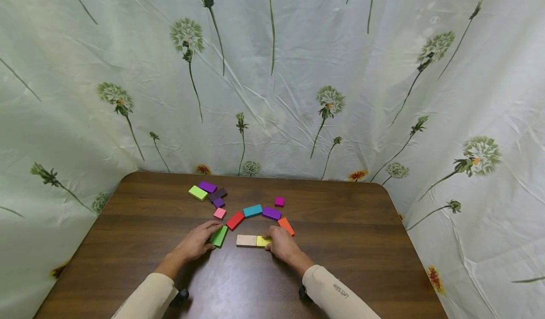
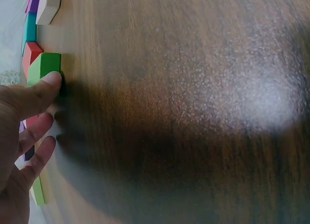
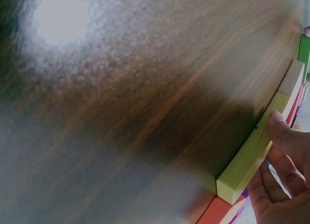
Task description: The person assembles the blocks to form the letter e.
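Fingers (image 1: 211,224) of my left hand (image 1: 193,243) grip the green block (image 1: 219,236). Onscreen, I see my right hand (image 1: 284,244) pinching the yellow block (image 3: 244,158).

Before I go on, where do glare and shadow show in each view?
Head: a pale sheen on the wood-grain tabletop, low in frame; left wrist: bright glare at right, dark shadow at lower centre; right wrist: near-white glare at top left, shadow beside the yellow block.

The worktop (image 1: 349,257) shows glossy wood grain; the green block (image 1: 219,236) and yellow block (image 3: 249,151) look smooth and matt; the beige block (image 1: 246,241), bare wood; the curtain (image 1: 294,35), creased, sheeny cloth.
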Demonstrator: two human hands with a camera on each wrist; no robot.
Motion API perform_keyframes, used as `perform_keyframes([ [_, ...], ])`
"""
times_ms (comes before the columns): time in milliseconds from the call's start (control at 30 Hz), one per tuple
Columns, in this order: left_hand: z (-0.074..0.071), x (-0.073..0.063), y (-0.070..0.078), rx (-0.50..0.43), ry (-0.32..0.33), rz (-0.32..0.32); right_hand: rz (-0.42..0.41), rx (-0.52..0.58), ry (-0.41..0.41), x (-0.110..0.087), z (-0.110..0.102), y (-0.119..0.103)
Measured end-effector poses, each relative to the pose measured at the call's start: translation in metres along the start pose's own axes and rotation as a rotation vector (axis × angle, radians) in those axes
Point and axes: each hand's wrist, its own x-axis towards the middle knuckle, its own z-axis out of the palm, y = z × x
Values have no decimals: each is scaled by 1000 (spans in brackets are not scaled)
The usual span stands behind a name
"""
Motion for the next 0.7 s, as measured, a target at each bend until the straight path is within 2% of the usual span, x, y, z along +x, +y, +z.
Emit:
perform_keyframes([
  [700, 0, 0, 3, -19, -24, -67, -13, -20, 6, 0, 1, -1],
])
